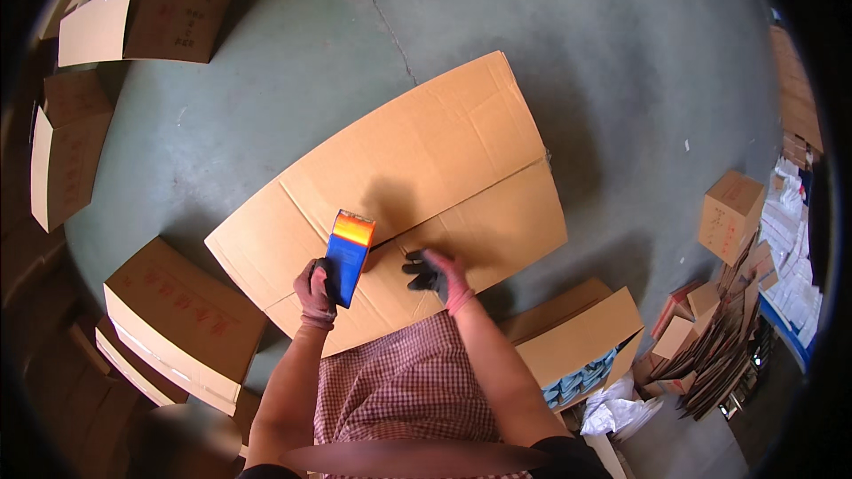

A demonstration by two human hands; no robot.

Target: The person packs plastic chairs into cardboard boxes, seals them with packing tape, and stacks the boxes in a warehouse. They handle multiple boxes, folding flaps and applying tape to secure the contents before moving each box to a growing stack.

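Dispenser (350,257), likely for tape: over near-left part of large carton (426,151). Left hand (314,291), gloved: fingers wrapped round dispenser's side. Right hand (438,276), gloved: loosely spread, grasping nothing, over carton's near side; contact unclear. Risks, judged: dispenser slipping if left grip loosens; carton flaps (510,220) shifting if pressed unevenly. Dispenser: blocky, smooth, blue-and-orange. Carton: tan corrugated board, creased. Garment (399,386): checked cloth, at carton's near edge.

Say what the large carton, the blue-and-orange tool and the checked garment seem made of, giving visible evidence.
Large carton: matte brown cardboard, judging by creases and straight seam.
Blue-and-orange tool in the left hand: seemingly smooth plastic or painted metal; even colour and sheen leave it open.
Checked garment: matte cloth, likely, from its soft folds.
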